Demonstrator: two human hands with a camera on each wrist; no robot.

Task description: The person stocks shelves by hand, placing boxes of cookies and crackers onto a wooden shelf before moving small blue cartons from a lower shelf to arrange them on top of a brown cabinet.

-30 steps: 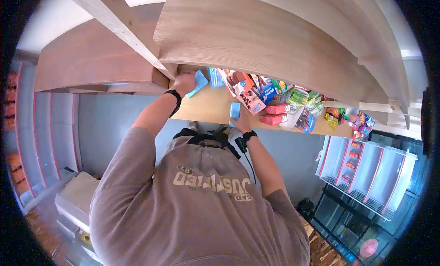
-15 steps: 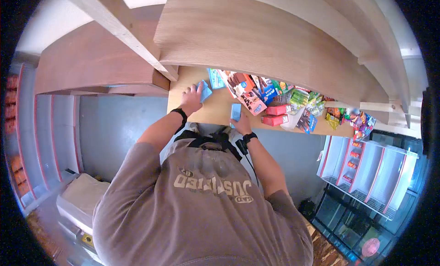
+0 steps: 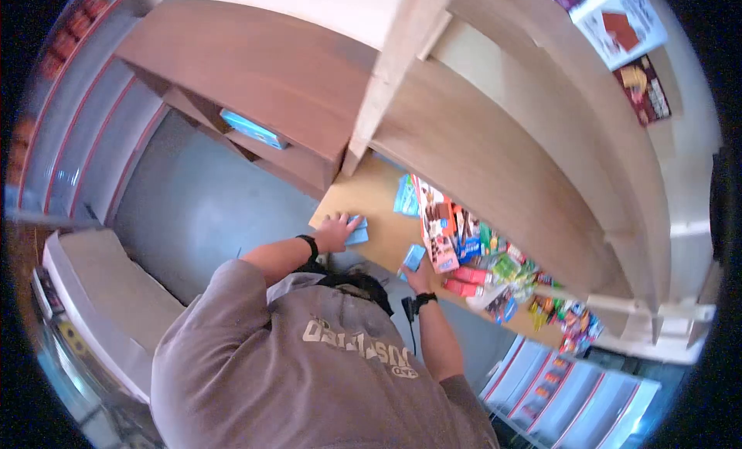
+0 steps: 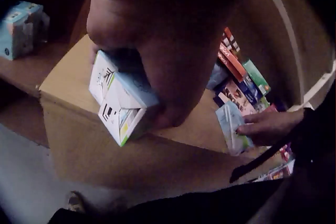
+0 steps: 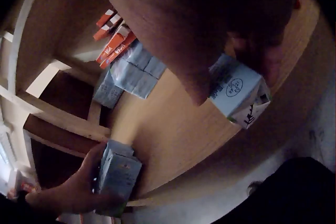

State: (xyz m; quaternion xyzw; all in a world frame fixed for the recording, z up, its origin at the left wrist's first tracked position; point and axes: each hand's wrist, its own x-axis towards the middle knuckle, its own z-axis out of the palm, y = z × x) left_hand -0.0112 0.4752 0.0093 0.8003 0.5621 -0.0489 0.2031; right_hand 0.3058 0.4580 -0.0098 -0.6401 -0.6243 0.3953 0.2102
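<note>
In the head view my left hand [image 3: 332, 233] grips light blue drink cartons [image 3: 358, 230] near the left end of a wooden counter [image 3: 372, 188]. The left wrist view shows two cartons [image 4: 123, 106] side by side in that hand, their white folded ends outward. To the right, at the counter's front edge, my right hand [image 3: 418, 280] holds another light blue drink carton [image 3: 413, 257]. In the right wrist view this carton [image 5: 239, 92] has a printed stamp on its side, and thumb and fingers are around it. More blue cartons [image 5: 139, 71] stand together farther back.
Chocolate boxes [image 3: 440, 217], red boxes [image 3: 466, 280] and snack packets [image 3: 568, 318] crowd the counter's right side. A wooden shelf board [image 3: 495, 155] overhangs the back. At left, a brown cabinet [image 3: 255, 55] holds a blue pack [image 3: 253, 129]. Wire racks [image 3: 568, 391] stand at lower right.
My left hand has come back from the counter's far left corner towards the front edge with its cartons. My head has tilted and turned left, bringing the cabinet's blue pack into view. The right hand keeps its carton.
</note>
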